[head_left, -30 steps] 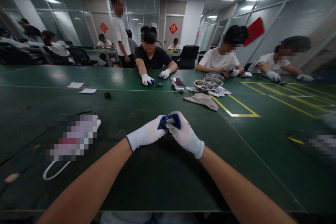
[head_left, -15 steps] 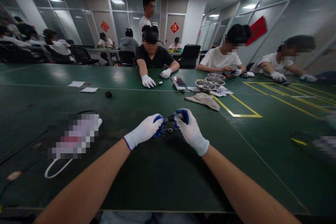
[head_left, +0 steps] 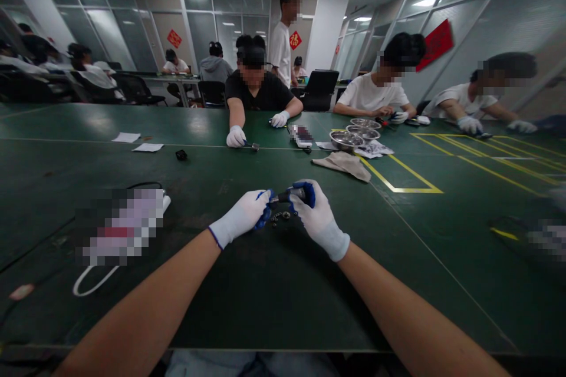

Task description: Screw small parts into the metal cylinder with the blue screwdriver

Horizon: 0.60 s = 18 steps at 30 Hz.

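Observation:
Both hands wear white gloves with blue palms and meet above the green table [head_left: 247,318]. My right hand [head_left: 319,218] is wrapped round a dark, roughly cylindrical tool [head_left: 297,194], whose narrower end points left. At that narrower end, my left hand [head_left: 245,215] is closed, its fingertips pinched on it; whatever small part lies between them is too hidden to make out. Several small metal parts [head_left: 286,215] lie on the table just below the tool, between the hands.
A blurred pale pouch-like item [head_left: 128,227] with a white loop lies left. Ahead are a small black object [head_left: 181,155], paper slips [head_left: 148,147], a beige cloth [head_left: 342,165] and metal bowls [head_left: 346,140]. Gloved people sit across the table.
My hands and the tool remain together, shifted very slightly left in view. The person opposite has moved a hand left with a small tool, and the standing person has walked to the right.

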Motion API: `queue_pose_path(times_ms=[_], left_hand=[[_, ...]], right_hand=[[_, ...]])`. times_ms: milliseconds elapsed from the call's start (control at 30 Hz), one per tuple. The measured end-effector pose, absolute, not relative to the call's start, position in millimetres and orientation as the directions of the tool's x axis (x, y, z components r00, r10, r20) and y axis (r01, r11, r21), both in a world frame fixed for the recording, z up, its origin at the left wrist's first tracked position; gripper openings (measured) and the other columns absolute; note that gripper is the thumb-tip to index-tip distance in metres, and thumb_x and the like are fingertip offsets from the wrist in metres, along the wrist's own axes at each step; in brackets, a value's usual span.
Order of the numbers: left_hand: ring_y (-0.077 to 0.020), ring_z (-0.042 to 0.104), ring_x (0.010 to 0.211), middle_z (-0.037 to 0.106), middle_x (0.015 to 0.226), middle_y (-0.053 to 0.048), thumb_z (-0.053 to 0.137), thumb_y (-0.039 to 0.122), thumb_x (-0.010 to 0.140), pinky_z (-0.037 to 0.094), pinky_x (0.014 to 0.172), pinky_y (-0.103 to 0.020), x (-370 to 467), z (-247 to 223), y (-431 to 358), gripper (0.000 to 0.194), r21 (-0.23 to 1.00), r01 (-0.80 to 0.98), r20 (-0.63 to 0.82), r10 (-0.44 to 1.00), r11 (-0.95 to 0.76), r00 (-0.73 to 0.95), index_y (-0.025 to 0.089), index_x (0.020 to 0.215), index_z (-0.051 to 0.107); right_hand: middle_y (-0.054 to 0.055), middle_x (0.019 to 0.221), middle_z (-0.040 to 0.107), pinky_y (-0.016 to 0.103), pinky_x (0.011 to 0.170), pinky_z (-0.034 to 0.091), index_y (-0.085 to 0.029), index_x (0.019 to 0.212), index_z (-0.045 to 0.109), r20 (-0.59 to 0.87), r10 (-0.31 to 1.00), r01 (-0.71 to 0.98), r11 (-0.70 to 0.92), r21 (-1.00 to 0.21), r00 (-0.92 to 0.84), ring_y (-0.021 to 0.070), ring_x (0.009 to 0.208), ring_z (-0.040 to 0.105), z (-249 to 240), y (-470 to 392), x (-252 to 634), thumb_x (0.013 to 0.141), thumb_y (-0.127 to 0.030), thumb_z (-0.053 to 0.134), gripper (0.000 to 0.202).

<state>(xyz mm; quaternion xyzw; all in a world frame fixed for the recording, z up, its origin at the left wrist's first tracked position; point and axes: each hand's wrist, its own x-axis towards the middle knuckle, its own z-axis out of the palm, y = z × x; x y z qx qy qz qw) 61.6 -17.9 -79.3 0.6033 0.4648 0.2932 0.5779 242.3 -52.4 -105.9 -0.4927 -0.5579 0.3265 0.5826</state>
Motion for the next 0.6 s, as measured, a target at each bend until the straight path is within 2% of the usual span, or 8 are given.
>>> queue_pose_path(times_ms=[67, 167, 267, 333, 400, 467, 533, 600], left_hand=[[-0.0074, 0.039, 0.04, 0.048, 0.055, 0.006, 0.049, 0.048, 0.102, 0.032, 0.04, -0.019, 63.8, -82.3, -15.1, 0.039, 0.955, 0.198, -0.281, 0.892, 0.222, 0.355, 0.019, 0.077, 0.053], [-0.0102, 0.047, 0.042, 0.054, 0.057, 0.003, 0.048, 0.052, 0.101, 0.037, 0.042, -0.021, 65.4, -79.8, -14.7, 0.041, 0.932, 0.169, -0.36, 0.871, 0.32, 0.334, 0.018, 0.08, 0.056], [-0.0144, 0.065, 0.063, 0.068, 0.081, -0.001, 0.065, 0.039, 0.094, 0.052, 0.057, -0.025, 63.8, -71.6, -19.4, 0.022, 0.978, 0.09, -0.21, 0.892, 0.19, 0.4, 0.018, 0.1, 0.059], [-0.0143, 0.068, 0.079, 0.07, 0.094, -0.002, 0.075, 0.023, 0.083, 0.055, 0.069, -0.025, 61.5, -68.0, -22.5, 0.029, 0.998, 0.063, -0.039, 0.899, 0.013, 0.435, 0.018, 0.106, 0.059], [-0.0132, 0.066, 0.075, 0.068, 0.089, -0.001, 0.076, 0.02, 0.081, 0.054, 0.066, -0.024, 59.6, -68.4, -23.7, 0.026, 0.988, 0.119, 0.031, 0.89, -0.095, 0.454, 0.017, 0.101, 0.06], [-0.0111, 0.059, 0.059, 0.063, 0.074, 0.002, 0.067, 0.031, 0.091, 0.049, 0.054, -0.022, 59.3, -72.3, -22.6, 0.016, 0.978, 0.203, -0.045, 0.894, -0.052, 0.446, 0.017, 0.092, 0.059], [-0.0093, 0.051, 0.046, 0.058, 0.063, 0.003, 0.054, 0.041, 0.1, 0.041, 0.044, -0.02, 60.6, -76.9, -20.4, 0.028, 0.969, 0.234, -0.172, 0.894, 0.078, 0.415, 0.018, 0.084, 0.057], [-0.0083, 0.047, 0.042, 0.057, 0.058, 0.003, 0.05, 0.047, 0.102, 0.036, 0.041, -0.019, 62.2, -79.5, -18.1, 0.039, 0.95, 0.197, -0.299, 0.88, 0.241, 0.369, 0.018, 0.078, 0.057]], right_hand=[[0.005, 0.096, 0.072, 0.038, 0.073, 0.058, -0.025, 0.104, 0.056, 0.355, 0.922, 0.194, 0.324, -0.926, 0.155, 0.0219, 0.082, 0.067, -102.3, -55.8, 240.2, 0.084, -0.045, 0.069, 0.032], [0.004, 0.095, 0.072, 0.037, 0.068, 0.057, -0.026, 0.104, 0.056, 0.366, 0.918, 0.211, 0.332, -0.919, 0.154, 0.0214, 0.079, 0.067, -100.6, -58.2, 238.6, 0.085, -0.045, 0.068, 0.03], [0.005, 0.097, 0.071, 0.038, 0.071, 0.057, -0.025, 0.104, 0.056, 0.363, 0.912, 0.183, 0.331, -0.926, 0.189, 0.0224, 0.081, 0.067, -104.6, -55.6, 239.5, 0.084, -0.046, 0.069, 0.032], [0.006, 0.099, 0.071, 0.04, 0.075, 0.058, -0.025, 0.104, 0.055, 0.358, 0.911, 0.156, 0.331, -0.931, 0.204, 0.0234, 0.085, 0.068, -108.4, -52.5, 240.5, 0.083, -0.047, 0.07, 0.034], [0.006, 0.1, 0.072, 0.041, 0.079, 0.058, -0.024, 0.104, 0.055, 0.353, 0.913, 0.138, 0.33, -0.934, 0.207, 0.024, 0.088, 0.069, -111.0, -50.3, 241.0, 0.083, -0.047, 0.07, 0.034], [0.007, 0.1, 0.072, 0.041, 0.078, 0.059, -0.025, 0.104, 0.055, 0.351, 0.913, 0.135, 0.329, -0.935, 0.207, 0.0244, 0.089, 0.069, -111.5, -49.9, 240.6, 0.083, -0.047, 0.07, 0.034], [0.006, 0.099, 0.072, 0.04, 0.076, 0.059, -0.025, 0.104, 0.055, 0.358, 0.912, 0.149, 0.333, -0.931, 0.202, 0.0244, 0.089, 0.069, -110.0, -51.4, 239.2, 0.083, -0.046, 0.07, 0.033], [0.006, 0.099, 0.072, 0.038, 0.074, 0.059, -0.025, 0.105, 0.055, 0.368, 0.911, 0.167, 0.339, -0.926, 0.185, 0.0236, 0.089, 0.069, -107.4, -54.5, 237.3, 0.084, -0.045, 0.069, 0.032]])
